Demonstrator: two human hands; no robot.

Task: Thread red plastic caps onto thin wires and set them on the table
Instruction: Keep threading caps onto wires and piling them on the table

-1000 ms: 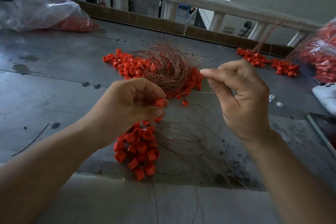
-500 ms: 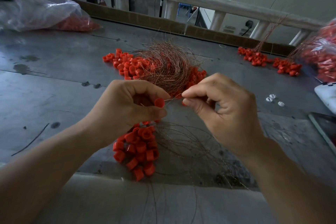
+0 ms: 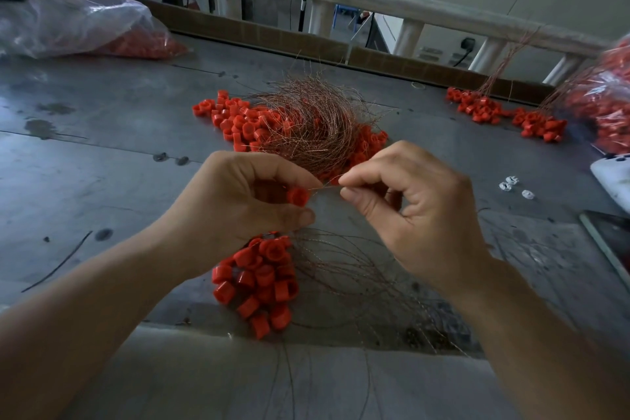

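Note:
My left hand (image 3: 238, 208) pinches a red plastic cap (image 3: 297, 196) between thumb and fingers above the table. My right hand (image 3: 405, 211) pinches a thin wire (image 3: 327, 185) whose tip meets the cap. Below my hands lies a bunch of red caps (image 3: 259, 283) on wires that fan out to the right. Behind them sits a tangled bundle of copper wire (image 3: 317, 126) on a heap of loose red caps (image 3: 245, 123).
The grey metal table (image 3: 102, 164) has a plastic bag of caps (image 3: 78, 27) at the far left and another bag (image 3: 603, 102) at the right. Two threaded cap bunches (image 3: 477, 109) lie at the far right. A white object (image 3: 613, 177) and small white bits (image 3: 511, 182) lie nearby.
My right hand came down and left from a raised position, bringing the wire end to the cap in my left hand. The left hand stayed nearly still.

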